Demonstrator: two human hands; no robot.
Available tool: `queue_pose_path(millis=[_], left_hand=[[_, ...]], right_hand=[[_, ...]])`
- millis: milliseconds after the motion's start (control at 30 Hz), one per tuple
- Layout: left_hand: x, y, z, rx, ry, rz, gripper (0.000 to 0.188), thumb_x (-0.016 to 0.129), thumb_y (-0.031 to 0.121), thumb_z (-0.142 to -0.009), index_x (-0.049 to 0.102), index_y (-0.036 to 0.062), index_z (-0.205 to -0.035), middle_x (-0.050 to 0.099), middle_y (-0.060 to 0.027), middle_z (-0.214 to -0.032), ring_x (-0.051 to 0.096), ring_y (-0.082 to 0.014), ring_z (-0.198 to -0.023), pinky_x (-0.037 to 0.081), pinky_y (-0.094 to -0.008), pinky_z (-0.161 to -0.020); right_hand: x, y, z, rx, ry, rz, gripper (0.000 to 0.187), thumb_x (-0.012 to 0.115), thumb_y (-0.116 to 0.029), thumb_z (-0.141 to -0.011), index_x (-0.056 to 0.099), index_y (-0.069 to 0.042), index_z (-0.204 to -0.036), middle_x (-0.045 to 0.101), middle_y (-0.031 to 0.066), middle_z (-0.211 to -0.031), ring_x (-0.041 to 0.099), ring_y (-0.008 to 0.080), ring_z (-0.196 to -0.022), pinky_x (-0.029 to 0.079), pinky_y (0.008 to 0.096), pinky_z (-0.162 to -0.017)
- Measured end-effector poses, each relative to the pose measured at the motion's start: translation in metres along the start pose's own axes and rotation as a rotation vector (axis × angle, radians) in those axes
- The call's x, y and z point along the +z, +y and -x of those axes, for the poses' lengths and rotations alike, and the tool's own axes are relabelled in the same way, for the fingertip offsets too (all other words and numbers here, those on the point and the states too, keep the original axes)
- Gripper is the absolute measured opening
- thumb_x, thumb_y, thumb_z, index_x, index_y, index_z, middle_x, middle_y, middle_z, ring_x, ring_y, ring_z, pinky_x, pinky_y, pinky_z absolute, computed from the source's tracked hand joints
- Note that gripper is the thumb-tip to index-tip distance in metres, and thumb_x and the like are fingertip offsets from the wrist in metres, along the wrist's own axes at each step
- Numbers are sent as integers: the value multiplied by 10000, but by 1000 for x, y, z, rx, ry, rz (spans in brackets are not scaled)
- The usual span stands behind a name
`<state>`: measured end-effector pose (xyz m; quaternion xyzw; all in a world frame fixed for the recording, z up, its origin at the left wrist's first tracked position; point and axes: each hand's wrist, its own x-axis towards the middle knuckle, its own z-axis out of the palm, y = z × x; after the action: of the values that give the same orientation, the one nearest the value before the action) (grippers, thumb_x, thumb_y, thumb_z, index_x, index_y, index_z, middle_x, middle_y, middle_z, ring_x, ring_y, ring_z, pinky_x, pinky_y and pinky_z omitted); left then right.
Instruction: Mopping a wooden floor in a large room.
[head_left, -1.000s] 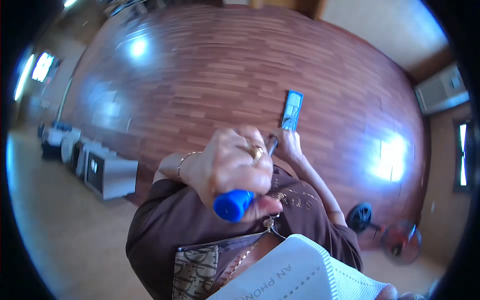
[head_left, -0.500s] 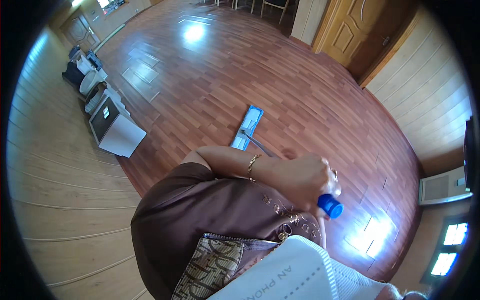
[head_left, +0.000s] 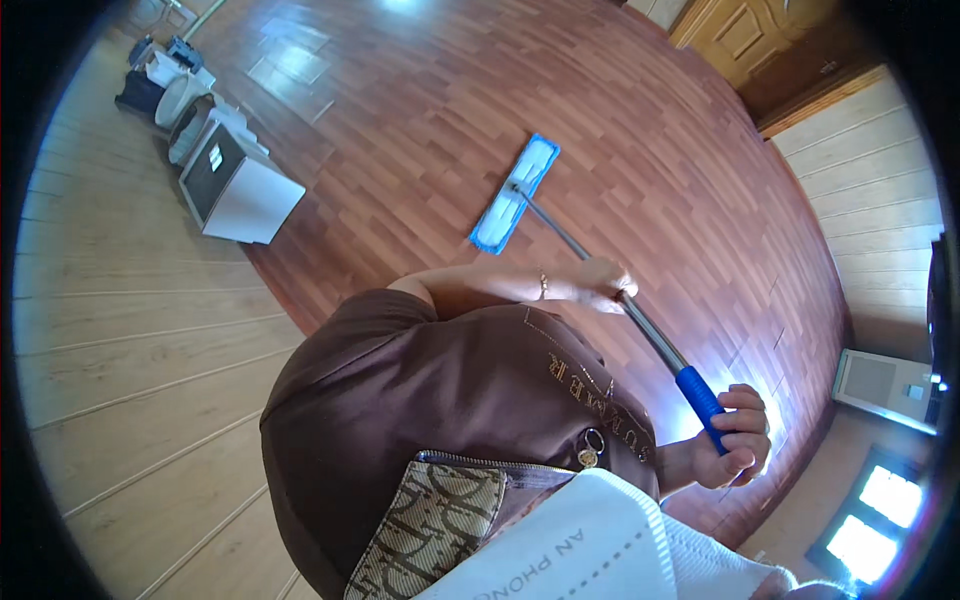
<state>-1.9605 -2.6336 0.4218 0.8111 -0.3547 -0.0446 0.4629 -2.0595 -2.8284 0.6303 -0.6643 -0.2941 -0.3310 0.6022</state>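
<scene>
My left hand (head_left: pixel 605 285) is closed round the metal pole of a flat mop (head_left: pixel 660 340), part way down it. Farther up, my right hand (head_left: pixel 735 440) curls its fingers round the blue ribbed grip (head_left: pixel 702 400) at the pole's top end. The pole slants away from me to a long, narrow mop head (head_left: pixel 503 215), white in the middle with a blue rim. That head lies flat on the reddish-brown wood-look floor (head_left: pixel 420 170).
Along the left wall stands a white box-shaped appliance (head_left: pixel 255 195) with a dark front, other items behind it. A wooden door (head_left: pixel 745 45) is at the far right. A white grilled unit (head_left: pixel 880 388) stands by the right wall, near a bright window (head_left: pixel 880 520).
The mop head has slid farther from me. My left hand has moved away from the grip end and down the pole; my right hand, largely hidden before, now shows on the blue grip.
</scene>
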Motion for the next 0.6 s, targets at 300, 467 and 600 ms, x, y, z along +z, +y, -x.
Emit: queue_pose_path(millis=[300,467,600], left_hand=[[-1,-30,94,-133,136,-64,136,649,155,-650,551,73,-602,586,-145,-625,600,-395,-651,446,-500,-566],[-40,-58,181,-185,303,-115,414,682,256,-841,444,70,-558,520,-150,-576,551,-393,-602,401,-488,-551],[-65,-94,254,-229,471,-145,373,696,209,-804,448,67,-565,500,-157,-565,542,-382,-592,398,-478,-548]], right_hand=[[61,-1,41,-55,-281,-176,372,563,-377,-935,516,-65,-739,581,84,-621,613,246,-577,521,431,-599],[137,10,61,5,-572,-442,412,665,-441,-875,560,-52,-788,610,81,-660,655,266,-628,541,425,-614],[204,20,81,130,-798,-571,377,732,-407,-812,598,-54,-819,629,86,-697,670,294,-711,517,445,-717]])
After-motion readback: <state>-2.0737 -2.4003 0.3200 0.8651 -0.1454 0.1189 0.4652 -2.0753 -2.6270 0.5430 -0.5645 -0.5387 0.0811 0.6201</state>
